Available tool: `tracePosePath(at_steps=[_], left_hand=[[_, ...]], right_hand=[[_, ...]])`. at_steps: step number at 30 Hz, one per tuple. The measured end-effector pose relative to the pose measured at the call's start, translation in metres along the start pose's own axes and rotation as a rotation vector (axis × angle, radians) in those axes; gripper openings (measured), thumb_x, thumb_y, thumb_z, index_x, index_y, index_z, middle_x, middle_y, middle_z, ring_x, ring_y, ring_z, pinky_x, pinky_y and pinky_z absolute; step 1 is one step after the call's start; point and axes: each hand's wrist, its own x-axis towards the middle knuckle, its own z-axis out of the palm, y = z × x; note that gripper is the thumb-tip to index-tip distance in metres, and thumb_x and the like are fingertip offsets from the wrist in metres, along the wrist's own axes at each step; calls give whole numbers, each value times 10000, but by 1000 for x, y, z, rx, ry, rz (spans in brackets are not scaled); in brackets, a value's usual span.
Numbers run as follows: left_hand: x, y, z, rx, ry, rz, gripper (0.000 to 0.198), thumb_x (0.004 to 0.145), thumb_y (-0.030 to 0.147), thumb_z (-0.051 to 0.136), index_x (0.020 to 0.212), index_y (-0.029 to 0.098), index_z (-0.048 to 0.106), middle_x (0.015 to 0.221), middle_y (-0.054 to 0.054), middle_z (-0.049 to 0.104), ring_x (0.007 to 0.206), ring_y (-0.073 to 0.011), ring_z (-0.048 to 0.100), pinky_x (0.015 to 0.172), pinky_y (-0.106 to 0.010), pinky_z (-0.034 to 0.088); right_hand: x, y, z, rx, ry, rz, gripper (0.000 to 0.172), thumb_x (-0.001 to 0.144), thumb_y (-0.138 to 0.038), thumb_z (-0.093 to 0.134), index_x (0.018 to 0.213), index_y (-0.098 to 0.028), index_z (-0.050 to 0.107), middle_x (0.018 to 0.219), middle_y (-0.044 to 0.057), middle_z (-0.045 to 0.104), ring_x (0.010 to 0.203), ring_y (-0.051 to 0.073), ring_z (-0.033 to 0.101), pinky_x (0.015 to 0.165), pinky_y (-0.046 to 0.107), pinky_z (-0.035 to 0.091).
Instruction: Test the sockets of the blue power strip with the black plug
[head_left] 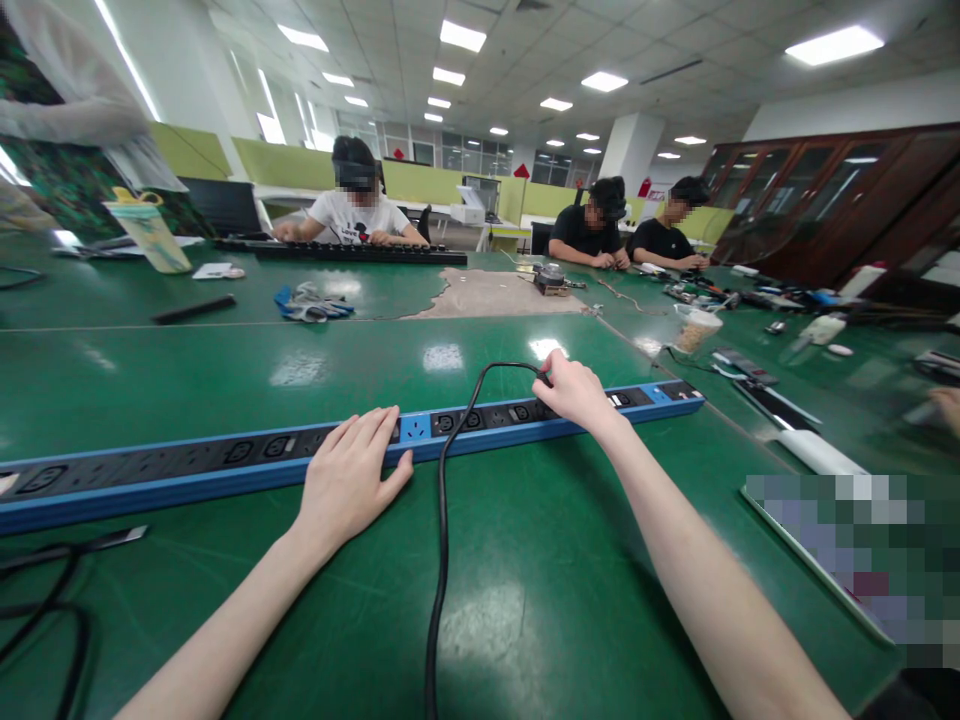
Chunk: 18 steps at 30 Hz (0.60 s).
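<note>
A long blue power strip [225, 460] with black sockets lies across the green table [555, 590]. My left hand [351, 478] rests flat on the strip near its middle, fingers stretched out. My right hand [576, 392] is closed on the plug of a black cable [441, 520] at a socket further right on the strip. The cable arcs up from the plug and runs down toward me between my arms.
Three people sit at the far side of the table, one behind a black power strip [360, 252]. Gloves [311, 303], a drink cup [154, 235], a black bar [193, 309], tools and white strips [817, 450] lie around. More black cable [45, 590] loops at the left.
</note>
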Motion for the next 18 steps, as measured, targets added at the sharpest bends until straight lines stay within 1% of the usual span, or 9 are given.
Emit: tracePosePath(at_steps=[4,9,15,18], left_hand=[[0,0,-1,-1,10,-1,649,962,452,520,1557,197,475,1526,-141,574,1385,-342,559,1216,-524,369],[-1,0,0,-6,23,-5,654,958,449,524,1564,210,467,1522,-134,580,1380,-341,565,1215,-528,373],[-1,-1,1,4,9,-10,652,964,456,525,1554,182,476,1530,-142,570,1387,-334,557,1232,-517,357],[-1,-1,0,4,0,-12,653,965,458,524,1549,169,484,1534,-145,565,1391,-335,552,1238,-510,349]], right_hand=[[1,3,5,-6,19,10,259,948,-363,562,1146,-197,576,888,113,728,823,297,680,706,321,392],[5,14,15,82,19,73,229,918,-375,593,1076,-208,598,860,83,726,797,264,663,687,297,380],[6,19,21,189,58,62,223,896,-372,598,1055,-216,597,779,36,702,697,221,621,667,280,364],[6,19,22,209,81,58,211,888,-371,601,1036,-221,593,752,26,686,690,219,618,664,280,357]])
